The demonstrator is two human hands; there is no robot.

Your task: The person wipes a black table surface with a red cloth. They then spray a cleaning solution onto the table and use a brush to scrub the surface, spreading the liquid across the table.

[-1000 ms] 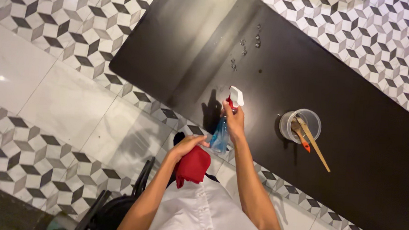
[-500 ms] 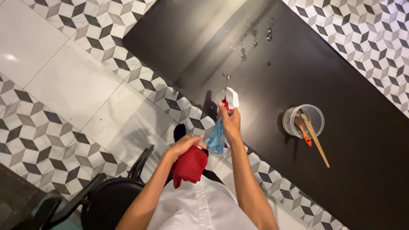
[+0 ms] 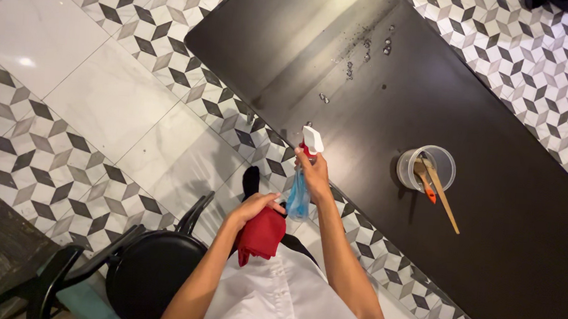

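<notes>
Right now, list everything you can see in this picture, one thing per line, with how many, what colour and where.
table: one, dark brown, long, running across the right of the view
droplets: several, clear, scattered on the table's far end
cup: one, clear plastic, on the table to the right of the spray bottle
utensils: two or three, wooden and orange, standing in the cup
chair: one, black, round seat, lower left on the floor
floor: white tiles and a grey cube pattern
spray bottle: one, blue with white and red head, in the right hand
cloth: one, red, in the left hand
left hand: gripping the cloth
right hand: closed around the spray bottle, at the table's edge
</notes>
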